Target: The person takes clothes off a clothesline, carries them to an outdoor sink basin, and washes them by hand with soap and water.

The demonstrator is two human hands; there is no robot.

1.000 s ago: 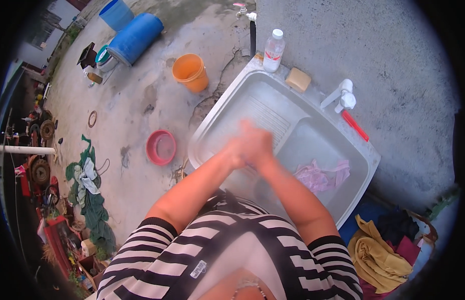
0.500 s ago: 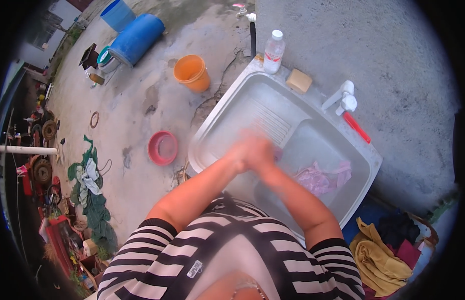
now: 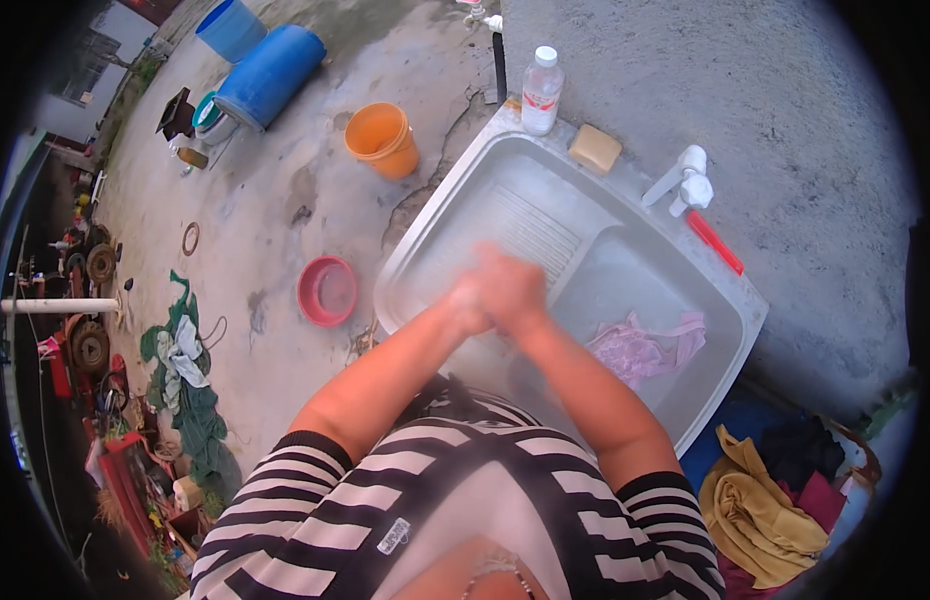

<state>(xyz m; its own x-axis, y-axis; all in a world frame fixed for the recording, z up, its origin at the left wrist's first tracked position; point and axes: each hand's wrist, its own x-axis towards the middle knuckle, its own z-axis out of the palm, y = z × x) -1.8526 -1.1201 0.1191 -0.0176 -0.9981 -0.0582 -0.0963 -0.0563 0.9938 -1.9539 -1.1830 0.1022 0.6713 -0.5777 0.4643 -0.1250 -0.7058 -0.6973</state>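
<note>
My left hand point(image 3: 472, 302) and my right hand point(image 3: 516, 288) are pressed together over the ribbed washboard point(image 3: 533, 232) side of the grey sink point(image 3: 425, 210). Both look closed, though motion blurs the fingers. Whatever lies between them is hidden. In the deeper basin, to the right of my right forearm, lies a wet pink lace garment point(image 3: 635, 350), apart from both hands. A tan bar of soap point(image 3: 595, 149) rests on the sink's far ledge, beside a clear bottle point(image 3: 541, 95) with a white cap.
A white tap point(image 3: 685, 180) and a red-handled object point(image 3: 715, 242) are on the back ledge. Left on the concrete floor stand a pink basin point(image 3: 327, 291), an orange bucket point(image 3: 382, 140) and a blue barrel point(image 3: 271, 77). Heaped clothes point(image 3: 760, 510) lie at lower right.
My joined hands have shifted slightly left over the washboard. A small purplish bit beside my right hand earlier no longer shows. The pink garment stays in the basin.
</note>
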